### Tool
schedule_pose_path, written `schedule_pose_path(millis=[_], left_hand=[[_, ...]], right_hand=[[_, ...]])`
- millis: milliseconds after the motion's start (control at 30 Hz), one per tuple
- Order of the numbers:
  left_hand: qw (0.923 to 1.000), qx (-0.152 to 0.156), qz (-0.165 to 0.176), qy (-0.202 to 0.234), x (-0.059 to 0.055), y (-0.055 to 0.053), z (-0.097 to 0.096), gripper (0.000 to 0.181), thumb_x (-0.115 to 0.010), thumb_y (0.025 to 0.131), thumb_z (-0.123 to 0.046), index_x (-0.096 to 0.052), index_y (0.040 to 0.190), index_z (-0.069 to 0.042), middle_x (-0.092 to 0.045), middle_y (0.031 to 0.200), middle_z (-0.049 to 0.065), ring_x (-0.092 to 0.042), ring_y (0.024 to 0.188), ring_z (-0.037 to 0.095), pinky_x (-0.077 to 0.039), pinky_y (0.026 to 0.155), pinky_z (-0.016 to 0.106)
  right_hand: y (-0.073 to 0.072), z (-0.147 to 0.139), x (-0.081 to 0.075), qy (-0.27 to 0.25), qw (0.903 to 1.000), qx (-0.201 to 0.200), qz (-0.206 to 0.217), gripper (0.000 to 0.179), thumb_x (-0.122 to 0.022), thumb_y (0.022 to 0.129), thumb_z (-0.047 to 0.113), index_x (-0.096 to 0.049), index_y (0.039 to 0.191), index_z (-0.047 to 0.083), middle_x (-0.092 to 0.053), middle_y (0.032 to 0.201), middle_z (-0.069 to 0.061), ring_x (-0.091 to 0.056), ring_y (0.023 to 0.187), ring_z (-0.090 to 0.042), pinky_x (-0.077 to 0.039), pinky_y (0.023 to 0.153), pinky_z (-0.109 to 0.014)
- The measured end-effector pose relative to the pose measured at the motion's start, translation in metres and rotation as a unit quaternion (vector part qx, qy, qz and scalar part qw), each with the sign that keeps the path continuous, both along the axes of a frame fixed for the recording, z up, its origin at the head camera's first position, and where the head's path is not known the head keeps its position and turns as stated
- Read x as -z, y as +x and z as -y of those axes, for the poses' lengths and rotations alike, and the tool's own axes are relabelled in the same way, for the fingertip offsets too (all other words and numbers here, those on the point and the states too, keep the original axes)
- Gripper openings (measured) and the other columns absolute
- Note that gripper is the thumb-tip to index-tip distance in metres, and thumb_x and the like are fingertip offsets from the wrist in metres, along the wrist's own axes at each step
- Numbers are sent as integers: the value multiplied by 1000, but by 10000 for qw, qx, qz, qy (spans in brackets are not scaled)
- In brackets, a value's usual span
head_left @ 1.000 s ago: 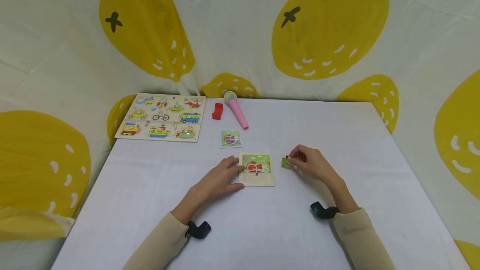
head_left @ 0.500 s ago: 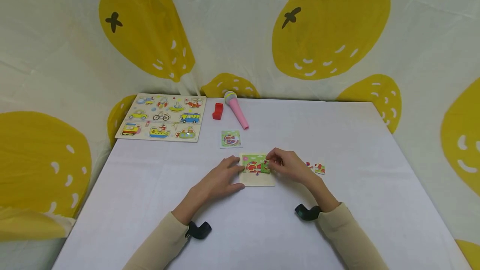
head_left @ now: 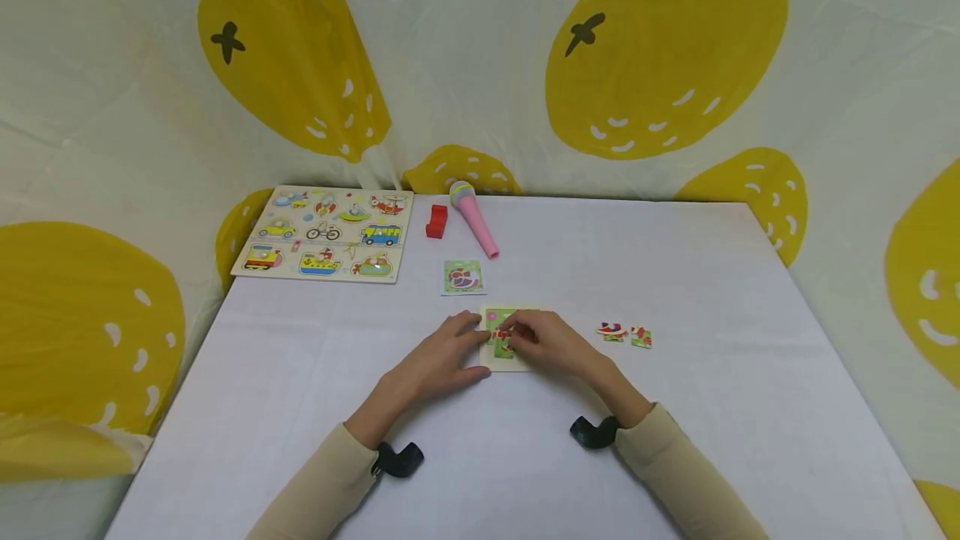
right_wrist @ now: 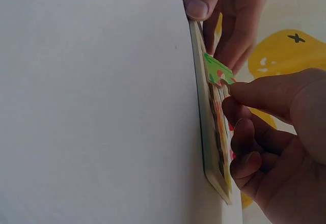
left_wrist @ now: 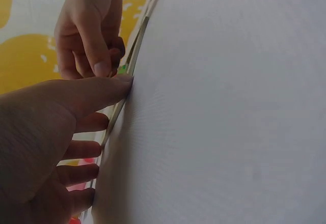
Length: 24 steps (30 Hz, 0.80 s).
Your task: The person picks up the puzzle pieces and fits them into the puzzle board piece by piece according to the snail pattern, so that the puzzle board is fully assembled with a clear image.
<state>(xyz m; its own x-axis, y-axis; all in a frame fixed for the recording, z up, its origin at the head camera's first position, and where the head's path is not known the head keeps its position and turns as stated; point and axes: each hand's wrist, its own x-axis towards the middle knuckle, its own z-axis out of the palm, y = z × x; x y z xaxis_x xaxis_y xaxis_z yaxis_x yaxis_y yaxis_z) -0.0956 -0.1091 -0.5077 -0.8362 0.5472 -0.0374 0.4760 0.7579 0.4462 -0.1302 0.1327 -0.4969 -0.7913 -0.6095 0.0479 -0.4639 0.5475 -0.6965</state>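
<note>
A square wooden puzzle tray (head_left: 514,365) lies flat on the white table, with green and red picture pieces in its upper part. My left hand (head_left: 444,361) rests at its left side, fingers spread along the edge and thumb at the near corner. Over the tray, my right hand (head_left: 551,342) pinches a green puzzle piece (right_wrist: 218,70) between thumb and index finger. That piece is tilted up from the tray in the right wrist view, and my fingers partly cover the tray's picture from above. Two groups of loose puzzle pieces (head_left: 612,332) lie to the right.
Behind the tray lies a small picture card (head_left: 463,277). Farther back are a red block (head_left: 437,222) and a pink toy microphone (head_left: 476,223). A wooden vehicle puzzle board (head_left: 322,236) lies at the back left, near the patterned cloth backdrop (head_left: 480,65).
My right hand has picked up the green puzzle piece beside the tray and carried it left, over the tray's lower part. Loose pieces at the right came into view. My left hand stays put.
</note>
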Motion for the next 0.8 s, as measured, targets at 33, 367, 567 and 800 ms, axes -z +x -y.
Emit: schedule_pose_path(millis=[33, 367, 567, 800], left_hand=[[10000, -5, 2, -8, 0, 0, 0, 61, -70, 91, -45, -55, 144, -18, -41, 157, 6, -36, 148, 24, -40, 118, 41], [10000, -20, 7, -5, 0, 0, 0, 62, -72, 91, -43, -55, 145, -19, -42, 156, 5, -37, 148, 23, -41, 117, 40], [10000, -16, -1, 9, -1, 0, 0, 61, -72, 91, -43, -56, 144, -18, -42, 156, 5, -37, 148, 23, -40, 118, 40], [9997, 177, -3, 142, -2, -1, 2, 48, -75, 89, -42, -66, 133, -23, -46, 151, 6, -36, 149, 28, -36, 120, 45]], right_hand=[[1, 2, 0, 27, 10000, -11, -11, 19, -65, 93, 8, -71, 110, 12, -61, 84, 5, -52, 77, -6, -46, 68, -21], [1, 12, 2, 338, 9992, -151, -180, 17, -68, 93, 12, -71, 110, 11, -63, 87, 5, -52, 79, -7, -46, 71, -21], [3, 14, 2, 519, 9965, -240, -608, 16, -71, 91, 12, -75, 107, 9, -68, 95, 1, -58, 83, -8, -51, 74, -22], [4, 15, 0, 539, 9969, -178, -544, 14, -73, 90, 11, -76, 104, 10, -68, 95, 1, -60, 85, -9, -52, 76, -23]])
